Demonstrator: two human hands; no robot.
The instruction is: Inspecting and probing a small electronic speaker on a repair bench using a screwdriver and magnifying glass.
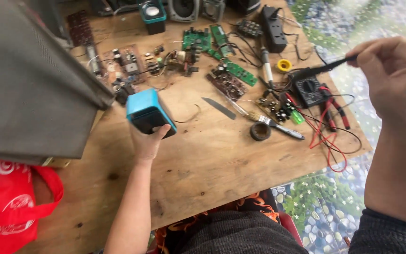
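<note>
The left hand [147,141] holds a small blue speaker [147,113] above the left part of the wooden surface [212,160]. The fingers close around its lower end, and its dark front looks toward the person. The speaker is a box with round corners, smooth plastic, and its long axis stands nearly upright, a little tilted to the left.

The right hand [393,75] is raised past the right edge of the surface, well apart from the speaker. It pinches a thin black probe [327,67] between the fingertips. The probe lies almost level and its tip points left, toward a black multimeter [309,89] near the right edge. Red and black leads [327,136] curl beside the meter.

Between the two hands lie green circuit boards [222,51], a grey blade [218,107], a roll of black tape [260,131] and a soldering iron [267,68]. A red bag [10,207] hangs at the near left corner.
</note>
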